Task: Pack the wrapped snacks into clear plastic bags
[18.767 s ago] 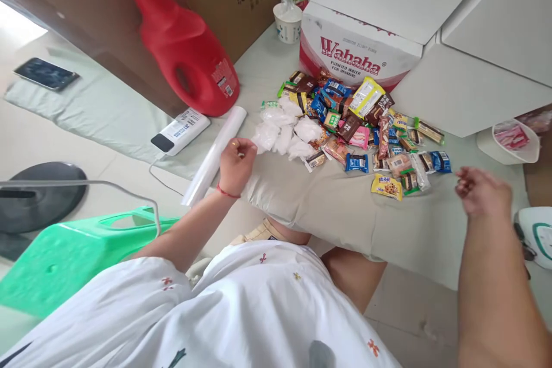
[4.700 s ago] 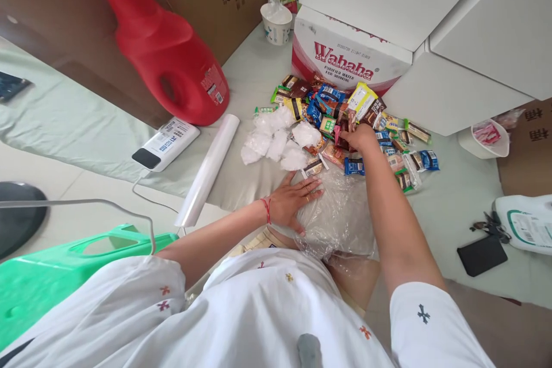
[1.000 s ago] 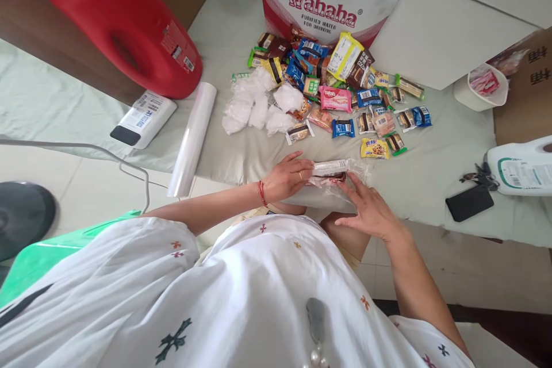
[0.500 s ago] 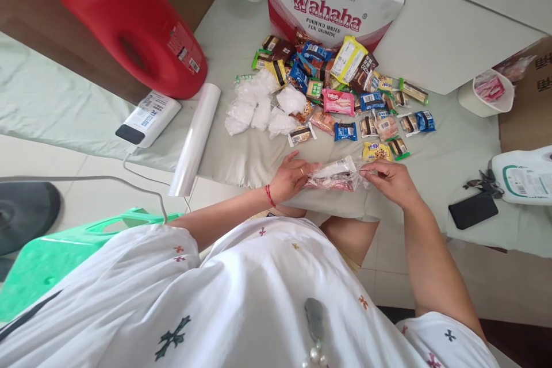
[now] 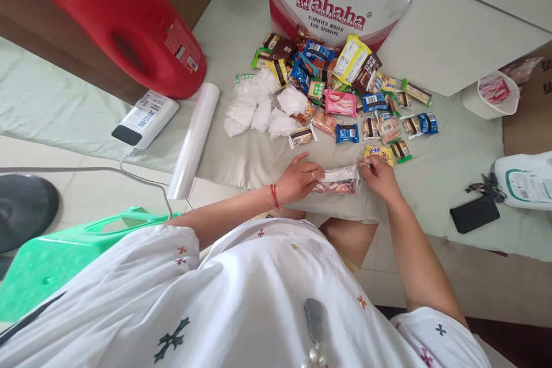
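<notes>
A clear-wrapped snack packet (image 5: 337,185), with a pale strip on top and reddish contents, lies at the near edge of the cloth-covered table. My left hand (image 5: 298,178), wearing a ring and a red bracelet, has its fingers closed on the packet's left end. At the right end, my right hand (image 5: 382,177) pinches the clear film between thumb and finger. Just beyond it lies a yellow cookie packet (image 5: 379,153). Farther back is a heap of small wrapped snacks, among them a pink wafer packet (image 5: 340,103). Bunched white plastic bags (image 5: 241,112) sit left of the heap.
A Wahaba-type water carton, printed Wahaha (image 5: 332,3), stands at the back. On the left are a red jug (image 5: 129,23), a white device (image 5: 146,118) and a film roll (image 5: 194,141). A white tub (image 5: 487,104), black phone (image 5: 474,217) and white bottle (image 5: 526,181) are at right.
My right hand has moved slightly left along the film end. My left hand has slid right, over more of the packet, which now lies flatter with its film drawn smoother.
</notes>
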